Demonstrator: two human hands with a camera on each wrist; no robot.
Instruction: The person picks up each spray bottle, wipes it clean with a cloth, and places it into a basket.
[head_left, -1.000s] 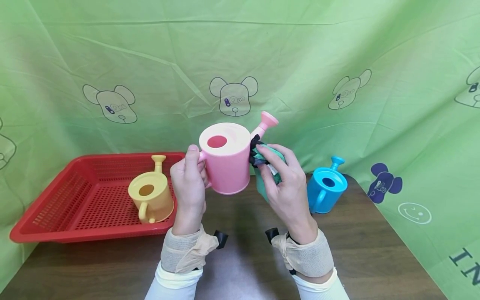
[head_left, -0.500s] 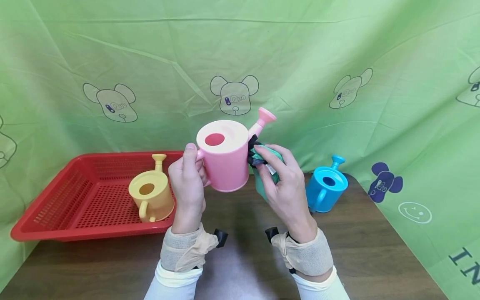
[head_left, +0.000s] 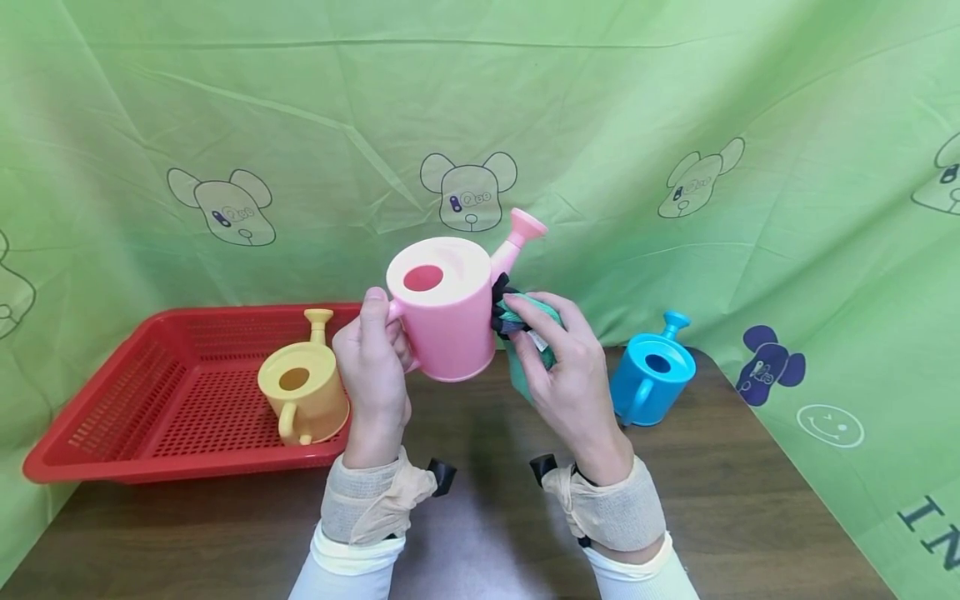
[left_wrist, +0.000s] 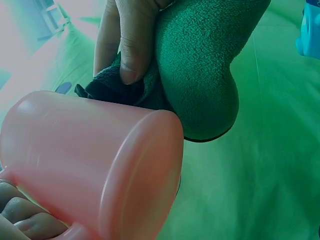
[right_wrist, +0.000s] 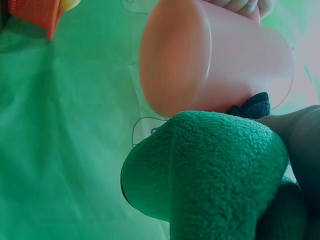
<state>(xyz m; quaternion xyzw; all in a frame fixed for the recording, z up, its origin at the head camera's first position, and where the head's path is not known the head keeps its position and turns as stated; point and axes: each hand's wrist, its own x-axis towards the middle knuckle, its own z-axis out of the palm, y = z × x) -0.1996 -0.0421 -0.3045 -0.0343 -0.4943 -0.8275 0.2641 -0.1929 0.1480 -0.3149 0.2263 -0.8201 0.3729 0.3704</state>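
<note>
"Head view, pink watering can (head_left: 453,346) as clock centre: what's leftmost?"

"Between eight and nine o'clock, a red perforated basket (head_left: 187,473), yellow watering can (head_left: 318,404) inside. Then the left hand (head_left: 372,358), gripping the pink can's handle (head_left: 396,310) above the bench (head_left: 480,517)."

"And rightward?"

"At four, the right hand (head_left: 570,367) pinches a green fleece cloth (left_wrist: 200,65) against the can, below its spout (head_left: 508,252); beyond, a blue watering can (head_left: 652,387) stands upright."

"Risks?"

"Pressing too hard could twist the handle loose; a wide right swing could topple the blue can."

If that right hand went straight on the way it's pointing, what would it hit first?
Most likely the side of the pink watering can; the fuzzy green cloth in the right hand seems to be touching it there.
</note>
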